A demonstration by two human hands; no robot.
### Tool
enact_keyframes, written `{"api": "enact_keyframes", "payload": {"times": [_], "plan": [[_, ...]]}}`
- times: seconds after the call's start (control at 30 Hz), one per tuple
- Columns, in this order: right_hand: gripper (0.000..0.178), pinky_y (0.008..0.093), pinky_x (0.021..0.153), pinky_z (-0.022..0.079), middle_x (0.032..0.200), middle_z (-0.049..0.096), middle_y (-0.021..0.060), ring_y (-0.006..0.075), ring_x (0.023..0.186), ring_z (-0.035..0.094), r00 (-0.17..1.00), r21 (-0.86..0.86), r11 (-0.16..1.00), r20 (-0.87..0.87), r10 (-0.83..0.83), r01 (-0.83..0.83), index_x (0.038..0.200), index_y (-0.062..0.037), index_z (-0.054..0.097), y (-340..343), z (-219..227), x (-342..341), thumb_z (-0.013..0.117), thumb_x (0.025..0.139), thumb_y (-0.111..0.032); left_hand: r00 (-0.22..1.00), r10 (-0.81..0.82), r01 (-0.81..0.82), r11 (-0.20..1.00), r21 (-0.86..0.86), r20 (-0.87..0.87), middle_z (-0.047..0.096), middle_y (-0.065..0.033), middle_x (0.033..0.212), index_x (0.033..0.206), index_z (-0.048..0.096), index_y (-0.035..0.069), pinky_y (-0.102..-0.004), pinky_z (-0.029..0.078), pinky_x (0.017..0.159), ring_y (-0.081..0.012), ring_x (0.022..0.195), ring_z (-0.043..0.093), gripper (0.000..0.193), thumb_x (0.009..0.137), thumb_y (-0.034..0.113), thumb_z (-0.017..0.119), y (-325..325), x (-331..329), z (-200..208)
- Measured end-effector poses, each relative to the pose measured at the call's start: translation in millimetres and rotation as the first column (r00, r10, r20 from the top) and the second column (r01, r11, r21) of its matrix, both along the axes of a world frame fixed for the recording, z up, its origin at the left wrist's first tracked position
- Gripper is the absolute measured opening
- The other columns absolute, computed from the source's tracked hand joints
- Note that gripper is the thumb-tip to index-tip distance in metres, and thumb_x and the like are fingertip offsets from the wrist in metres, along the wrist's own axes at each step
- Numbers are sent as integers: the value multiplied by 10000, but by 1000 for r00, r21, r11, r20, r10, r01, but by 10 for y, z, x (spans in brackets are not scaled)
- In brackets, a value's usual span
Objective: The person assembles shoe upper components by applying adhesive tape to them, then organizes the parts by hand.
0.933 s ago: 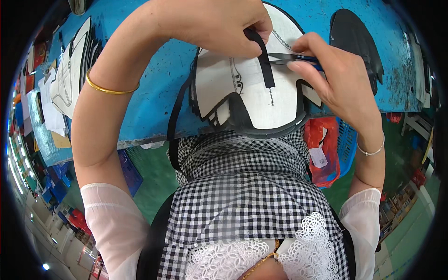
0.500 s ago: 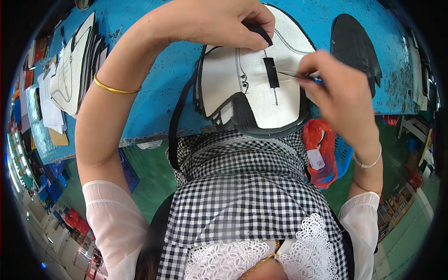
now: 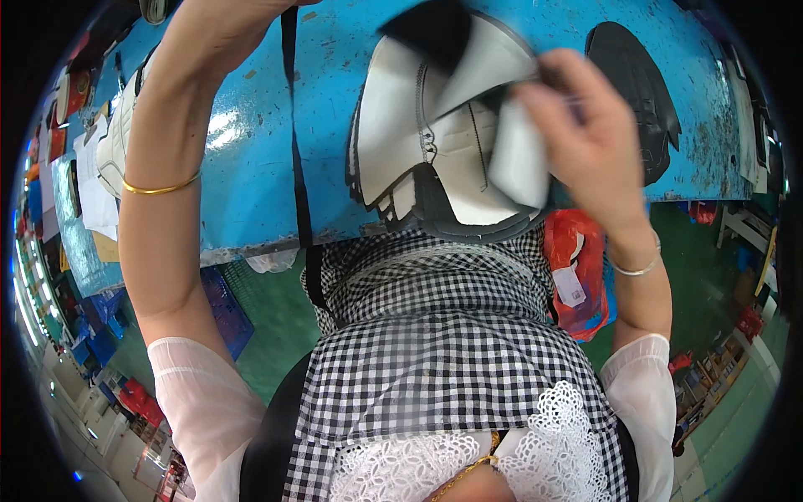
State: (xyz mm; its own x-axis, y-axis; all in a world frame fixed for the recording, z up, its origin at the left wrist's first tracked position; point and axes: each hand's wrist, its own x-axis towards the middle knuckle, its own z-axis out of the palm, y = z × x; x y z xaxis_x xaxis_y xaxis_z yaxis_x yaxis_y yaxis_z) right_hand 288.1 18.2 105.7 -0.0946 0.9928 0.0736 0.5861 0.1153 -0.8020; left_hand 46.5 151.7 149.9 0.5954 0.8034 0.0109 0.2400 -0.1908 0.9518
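My right hand (image 3: 585, 138), blurred by motion, is closed on the edge of the top white-backed black shoe-upper piece (image 3: 485, 63), which is lifted and folded over. Beneath it, a stack of similar cut pieces (image 3: 389, 125) shows white faces with stitch lines and black edges. At the top edge of the view my left hand (image 3: 247, 10) is cut off, its fingertips mostly out of sight. From it a long black strap (image 3: 293, 125) hangs down past the table edge. Whether the pointed metal tool is still in my right hand is too blurred to tell.
The worn blue table (image 3: 242, 184) carries black oval pieces (image 3: 631, 92) at the right. Another stack of white pieces (image 3: 117, 155) and some papers (image 3: 96, 188) lie at the left. Below the table edge hangs a red plastic bag (image 3: 577, 276); blue crates (image 3: 222, 309) stand on the green floor.
My left hand has moved up and left from the stack, drawing the black strap with it. My right hand has taken the top piece and lifted it off the stack.
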Motion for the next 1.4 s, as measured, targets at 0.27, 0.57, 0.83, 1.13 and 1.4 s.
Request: {"api": "enact_keyframes", "payload": {"times": [0.27, 0.57, 0.83, 1.13, 1.4], "plan": [[358, 260, 738, 466, 1104, 649, 76, 126, 855, 585, 895, 80, 892, -17, -445, 445, 1266, 32, 553, -490, -220, 1759, 609, 951, -129, 867, -473, 434, 872, -225, -161, 708, -85, 765, 774, 663, 2, -262, 449, 614, -129, 693, 639, 150, 858, 126, 681, -208, 266, -11], [155, 200, 548, 304, 874, 587, 21, 31, 615, 365, 792, -222, 898, -424, -439, 379, 1108, -4, 529, -537, -106, 1322, 534, 1005, -120, 719, -539, 540, 831, -135, -439, 669, -46, 702, 785, 707, 8, -247, 483, 605, -112, 623, 610, 107, 772, 114, 715, -370, 561, -303], [172, 297, 573, 497, 799, 650, 56, 220, 646, 641, 860, 101, 864, 203, 468, -494, 963, -92, 652, -147, -36, 496, 714, 804, -78, 702, -537, 632, 772, 61, -468, 643, -66, 675, 788, 680, 28, -296, 473, 595, -150, 582, 597, 80, 784, 104, 702, -369, 647, -302], [165, 330, 539, 483, 774, 635, 25, 216, 647, 629, 816, 100, 838, 315, 485, -537, 940, -116, 639, -79, -57, 398, 720, 796, -127, 738, -552, 593, 805, -15, -388, 640, -59, 683, 808, 684, 34, -298, 466, 594, -154, 589, 575, 91, 792, 117, 715, -373, 626, -353], [165, 339, 566, 476, 750, 604, 76, 263, 628, 597, 814, 79, 856, 364, 453, -512, 884, -53, 620, -63, -9, 381, 729, 764, -83, 755, -483, 590, 795, 140, -444, 626, -71, 674, 809, 689, 40, -328, 463, 616, -197, 608, 577, 131, 777, 158, 736, -403, 627, -387]]}}
